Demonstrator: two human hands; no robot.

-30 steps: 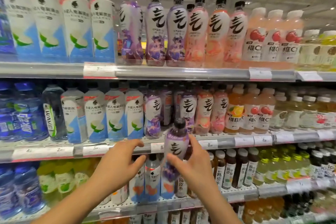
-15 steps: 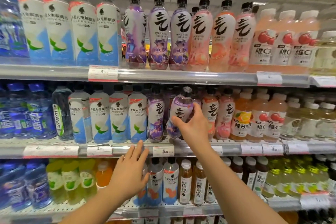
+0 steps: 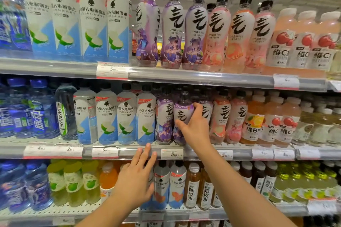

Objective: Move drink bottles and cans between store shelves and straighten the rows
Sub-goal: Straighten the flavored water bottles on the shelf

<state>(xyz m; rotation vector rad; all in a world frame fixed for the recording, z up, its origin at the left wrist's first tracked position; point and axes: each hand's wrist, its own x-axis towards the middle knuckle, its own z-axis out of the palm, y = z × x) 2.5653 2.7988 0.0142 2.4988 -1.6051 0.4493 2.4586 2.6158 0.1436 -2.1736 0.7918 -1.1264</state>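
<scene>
A purple-labelled bottle (image 3: pixel 182 114) with a black cap stands at the front of the middle shelf (image 3: pixel 129 150), beside another purple bottle (image 3: pixel 164 121). My right hand (image 3: pixel 193 127) grips its lower body, thumb across the label and fingers curled round its right side. My left hand (image 3: pixel 136 177) is lower, fingers straight and spread, holding nothing. It hovers in front of the lower shelf's bottles, its fingertips at the middle shelf's price rail.
Pink peach bottles (image 3: pixel 221 116) stand right of the purple ones, white-and-blue bottles (image 3: pixel 127 116) to the left. The top shelf (image 3: pixel 203 76) carries the same rows. The lower shelf holds green, orange and brown drinks (image 3: pixel 191 186). Blue water bottles (image 3: pixel 24 110) fill the far left.
My right hand carried the purple bottle up from the lower shelf and set it upright in the middle shelf row. My left hand let go and dropped lower.
</scene>
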